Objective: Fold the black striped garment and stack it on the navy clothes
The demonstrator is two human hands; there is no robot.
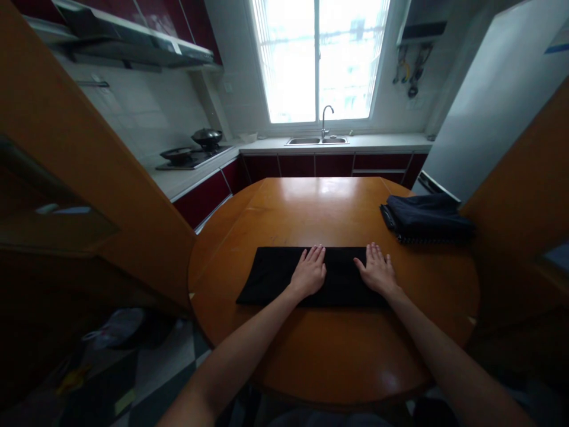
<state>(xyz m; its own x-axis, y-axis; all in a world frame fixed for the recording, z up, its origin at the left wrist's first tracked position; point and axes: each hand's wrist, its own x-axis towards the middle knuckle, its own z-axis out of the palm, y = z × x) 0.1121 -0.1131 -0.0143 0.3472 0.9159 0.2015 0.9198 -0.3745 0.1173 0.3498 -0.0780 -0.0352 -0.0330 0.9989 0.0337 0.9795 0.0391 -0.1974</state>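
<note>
A black folded cloth (275,276), its exact kind unclear, lies flat as a long strip across the wooden table (311,216). My left hand (310,273) rests palm down on it, a little right of its middle, fingers stretched toward the far edge. Over the cloth's right end lies my right hand (377,270), also palm down, with the thumb spread away from the fingers. Neither hand grips anything. The hands hide parts of the cloth, including most of its right edge.
At the table's right side sits a stack of dark folded cloth (427,216). Wooden doors flank the table at left (80,154) and right (528,172). Beyond it are a counter with a sink (317,141), a stove with pans (207,138) and a fridge (498,95). A bag (120,328) lies on the floor.
</note>
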